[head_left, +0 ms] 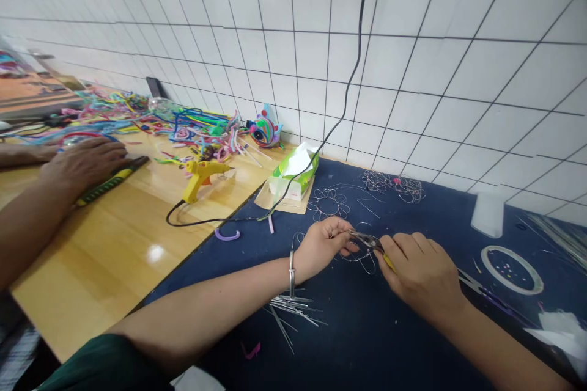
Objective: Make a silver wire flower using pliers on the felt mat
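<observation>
My left hand (323,245) pinches a thin wire shape (362,259) that lies on the dark blue mat (367,330). My right hand (419,272) is closed round small pliers (367,241) with yellow handles, whose jaws meet the wire right beside my left fingertips. Below my left wrist lies a bundle of straight cut wires (291,305). A finished wire flower (328,203) sits just beyond my hands.
Another person's hand (80,165) rests on a green and yellow tool (110,180) on the wooden table at left. A yellow glue gun (202,176), a tissue pack (293,171), a pile of coloured pipe cleaners (183,125), tangled wire pieces (394,183) and a tape ring (511,269) lie around.
</observation>
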Tool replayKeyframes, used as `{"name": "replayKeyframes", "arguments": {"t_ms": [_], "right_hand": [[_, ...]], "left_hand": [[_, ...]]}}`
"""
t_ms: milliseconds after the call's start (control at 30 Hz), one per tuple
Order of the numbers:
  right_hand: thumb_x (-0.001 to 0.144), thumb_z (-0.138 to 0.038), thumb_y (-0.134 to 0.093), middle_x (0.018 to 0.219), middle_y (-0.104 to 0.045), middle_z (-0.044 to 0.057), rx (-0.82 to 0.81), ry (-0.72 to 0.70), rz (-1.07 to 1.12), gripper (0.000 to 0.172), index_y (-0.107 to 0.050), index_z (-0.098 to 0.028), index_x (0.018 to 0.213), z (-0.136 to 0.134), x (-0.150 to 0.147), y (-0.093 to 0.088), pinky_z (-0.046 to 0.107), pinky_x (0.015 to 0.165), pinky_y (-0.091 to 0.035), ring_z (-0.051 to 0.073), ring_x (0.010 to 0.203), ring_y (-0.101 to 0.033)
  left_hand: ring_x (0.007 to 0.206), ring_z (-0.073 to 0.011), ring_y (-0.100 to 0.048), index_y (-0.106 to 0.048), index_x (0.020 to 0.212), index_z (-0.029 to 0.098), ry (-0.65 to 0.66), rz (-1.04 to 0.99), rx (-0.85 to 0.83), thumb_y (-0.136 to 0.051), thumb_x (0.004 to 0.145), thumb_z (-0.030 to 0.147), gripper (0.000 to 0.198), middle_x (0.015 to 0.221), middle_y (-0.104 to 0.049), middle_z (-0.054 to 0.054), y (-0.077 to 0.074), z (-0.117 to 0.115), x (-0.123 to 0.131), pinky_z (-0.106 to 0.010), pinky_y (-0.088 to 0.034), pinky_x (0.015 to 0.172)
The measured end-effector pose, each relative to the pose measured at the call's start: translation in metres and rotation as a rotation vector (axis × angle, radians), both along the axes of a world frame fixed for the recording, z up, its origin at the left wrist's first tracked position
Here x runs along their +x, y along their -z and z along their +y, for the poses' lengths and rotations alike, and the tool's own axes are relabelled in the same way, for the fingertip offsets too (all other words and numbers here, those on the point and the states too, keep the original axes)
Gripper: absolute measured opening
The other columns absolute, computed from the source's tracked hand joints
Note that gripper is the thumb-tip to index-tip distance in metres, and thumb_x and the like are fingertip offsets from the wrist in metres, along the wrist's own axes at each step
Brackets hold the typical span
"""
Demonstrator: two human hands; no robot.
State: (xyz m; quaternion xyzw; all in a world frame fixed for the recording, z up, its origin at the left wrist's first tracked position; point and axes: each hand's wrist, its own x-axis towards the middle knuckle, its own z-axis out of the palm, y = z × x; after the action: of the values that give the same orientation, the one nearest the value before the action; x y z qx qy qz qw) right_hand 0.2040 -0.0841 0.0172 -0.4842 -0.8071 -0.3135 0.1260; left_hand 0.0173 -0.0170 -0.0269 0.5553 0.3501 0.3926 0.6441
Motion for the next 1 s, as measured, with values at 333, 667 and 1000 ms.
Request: {"name": "replayKeyframes", "arguments": {"t_ms": [333, 667, 1000], "right_hand": [[0.08, -0.029, -0.051, 0.077, -0.058, 0.006, -0.013, -0.035, 0.04, 0.022, -0.062, -0.015, 0.093, 0.0005, -0.0005, 0.001, 0.031, 0.062, -0.03, 0.015, 0.069, -0.046], [0.081, -0.031, -0.051, 0.078, -0.058, 0.006, -0.009, -0.021, -0.021, 0.026, -0.061, -0.013, 0.098, -0.0012, 0.0008, 0.002, 0.031, 0.063, -0.03, 0.017, 0.071, -0.046], [0.083, -0.032, -0.049, 0.07, -0.053, 0.004, 0.002, -0.02, -0.058, 0.022, -0.061, -0.015, 0.09, -0.001, 0.0004, -0.0037, 0.031, 0.06, -0.025, 0.015, 0.066, -0.042]], "left_hand": [[0.069, -0.0126, -0.066, -0.054, 0.086, 0.011, -0.019, -0.019, -0.034, -0.056, 0.08, 0.02, 0.011, 0.073, -0.065, -0.005, -0.0023, -0.0027, 0.0018, -0.02, -0.051, 0.058], [0.068, -0.0135, -0.066, -0.053, 0.085, 0.011, -0.014, 0.001, -0.061, -0.056, 0.079, 0.018, 0.01, 0.074, -0.065, -0.006, -0.001, -0.0016, 0.0022, -0.02, -0.051, 0.056], [0.067, -0.0131, -0.066, -0.053, 0.083, 0.01, 0.013, -0.001, -0.071, -0.057, 0.079, 0.018, 0.009, 0.075, -0.065, -0.006, -0.0055, -0.001, 0.0024, -0.02, -0.052, 0.056]]}}
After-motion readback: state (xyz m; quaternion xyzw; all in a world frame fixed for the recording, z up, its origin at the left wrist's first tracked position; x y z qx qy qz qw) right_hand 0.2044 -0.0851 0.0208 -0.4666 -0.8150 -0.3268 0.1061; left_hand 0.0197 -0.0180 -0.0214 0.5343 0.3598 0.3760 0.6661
